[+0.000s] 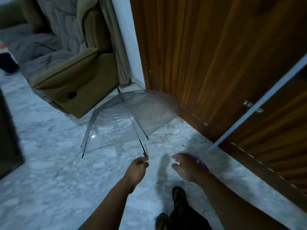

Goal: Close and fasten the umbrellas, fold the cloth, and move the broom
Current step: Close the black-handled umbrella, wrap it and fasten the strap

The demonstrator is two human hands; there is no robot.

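The umbrella lies open on the floor, its canopy pointing away from the person and its shaft running back toward them. Behind it to the left stands an armchair with a cloth draped over its seat and back. To the right of the umbrella stands a wooden door, the canopy's edge just beside it. The left hand holds the shaft's near end; the right hand hovers to its right, apart from it. The person's feet are on the floor below the hands.
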